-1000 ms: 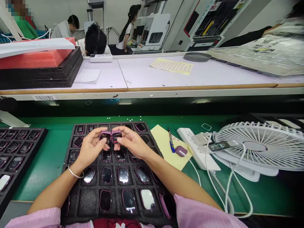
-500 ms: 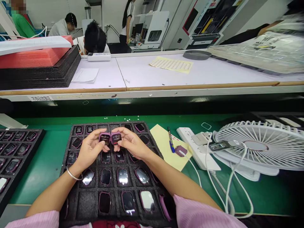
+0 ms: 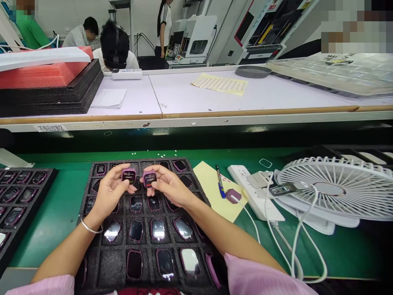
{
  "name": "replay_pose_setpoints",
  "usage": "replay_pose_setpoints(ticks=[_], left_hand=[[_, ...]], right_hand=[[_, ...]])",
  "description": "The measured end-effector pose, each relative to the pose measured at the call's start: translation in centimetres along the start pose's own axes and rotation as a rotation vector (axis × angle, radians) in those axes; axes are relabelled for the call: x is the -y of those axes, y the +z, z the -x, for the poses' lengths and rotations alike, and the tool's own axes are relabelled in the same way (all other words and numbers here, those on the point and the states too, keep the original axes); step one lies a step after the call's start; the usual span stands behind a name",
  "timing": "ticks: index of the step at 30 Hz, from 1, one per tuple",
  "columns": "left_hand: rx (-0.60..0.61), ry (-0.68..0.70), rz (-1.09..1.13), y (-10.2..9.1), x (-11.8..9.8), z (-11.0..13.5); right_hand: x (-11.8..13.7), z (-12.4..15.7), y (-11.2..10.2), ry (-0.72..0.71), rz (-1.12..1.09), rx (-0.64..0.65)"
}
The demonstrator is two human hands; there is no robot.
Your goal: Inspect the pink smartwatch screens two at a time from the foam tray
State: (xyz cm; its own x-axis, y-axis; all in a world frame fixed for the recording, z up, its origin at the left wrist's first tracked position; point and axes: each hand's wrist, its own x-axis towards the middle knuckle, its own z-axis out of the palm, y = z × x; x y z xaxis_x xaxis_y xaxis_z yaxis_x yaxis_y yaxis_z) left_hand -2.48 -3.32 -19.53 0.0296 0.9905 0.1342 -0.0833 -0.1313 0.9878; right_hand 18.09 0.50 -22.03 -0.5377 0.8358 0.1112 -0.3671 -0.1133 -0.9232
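My left hand (image 3: 109,191) is closed around a small purple watch body (image 3: 129,175), held screen up above the black foam tray (image 3: 101,272). My right hand (image 3: 167,186) grips a second purple watch body (image 3: 150,178) just to its right; a small gap separates the two. The tray below holds several more purple watch bodies in its pockets, some with lit or reflecting screens. A silver bangle (image 3: 89,228) circles my left wrist. Both sleeves are pink.
A second black tray (image 3: 46,180) of watches lies at the left. To the right are a yellow sheet (image 3: 208,180), a blue pen (image 3: 220,180), a white power strip (image 3: 242,174) with cables, and a white fan (image 3: 337,188). Other people work behind the far benches.
My left hand has carried its watch slightly left and up, away from the watch in my right hand; the two were side by side and touching before.
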Motion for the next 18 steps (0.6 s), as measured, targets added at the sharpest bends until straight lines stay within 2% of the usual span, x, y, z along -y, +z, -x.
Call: replay_pose_setpoints(ticks=[4,11,14,18], left_hand=[[-0.009,-0.079,0.04,0.3,0.2,-0.2],[-0.074,-0.215,0.12,0.6,0.6,-0.6],[-0.084,-0.232,0.132,0.5,1.0,-0.7],[-0.039,-0.222,0.102,0.6,1.5,-0.7]], right_hand=[[-0.2,-0.1,0.0,0.03,-0.026,-0.037],[-0.9,-0.7,-0.7,0.12,-0.191,-0.202],[-1.2,-0.8,-0.9,0.144,-0.203,-0.215],[-1.4,-0.7,-0.7,0.145,-0.17,-0.208]])
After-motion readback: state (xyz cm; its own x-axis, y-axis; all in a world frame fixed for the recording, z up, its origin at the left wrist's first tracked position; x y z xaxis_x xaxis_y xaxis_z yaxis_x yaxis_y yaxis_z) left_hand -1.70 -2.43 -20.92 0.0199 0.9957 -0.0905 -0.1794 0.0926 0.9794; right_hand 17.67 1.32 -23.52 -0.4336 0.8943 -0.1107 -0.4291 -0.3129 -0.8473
